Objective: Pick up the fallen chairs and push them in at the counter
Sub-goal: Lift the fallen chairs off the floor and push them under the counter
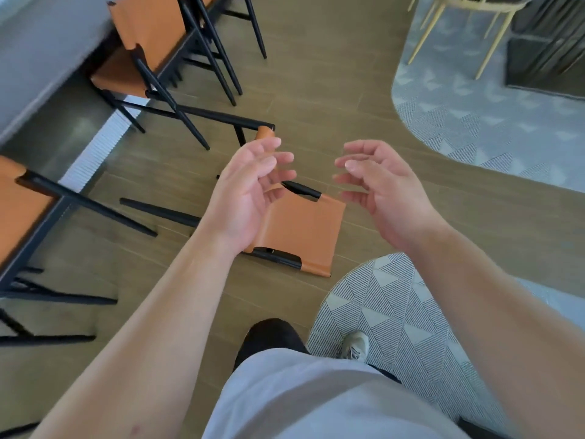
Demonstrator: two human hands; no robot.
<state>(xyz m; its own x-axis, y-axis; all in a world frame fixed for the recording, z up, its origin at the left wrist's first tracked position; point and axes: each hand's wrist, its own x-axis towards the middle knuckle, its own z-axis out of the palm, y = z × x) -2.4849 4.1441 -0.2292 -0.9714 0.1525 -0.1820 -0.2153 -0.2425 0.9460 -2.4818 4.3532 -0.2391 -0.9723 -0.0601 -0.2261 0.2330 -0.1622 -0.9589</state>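
Fallen chair [297,229]: lies on its side on the wood floor [316,74], mid-scene; orange seat or back panel faces up, black legs stretch left along the floor.
Left hand [250,191]: raised above the fallen chair, palm turned right, fingers loosely curled; grip released, holding nothing, and it overlaps the chair's left part in view.
Right hand [380,191]: raised just right of the chair's far right corner, palm turned left, fingers curled toward the other hand; grip released, empty.
Chair relative to grip: below and between the two hands, more under the left one; whether either hand touches it cannot be told.
Counter [34,58]: grey, far left.
Standing chair [148,42]: orange and black, upright at the counter, far left.
Second chair [22,210]: orange and black, at the left edge, near; its pose is unclear.
Rug [395,312]: patterned grey, near right, under a shoe [354,343].
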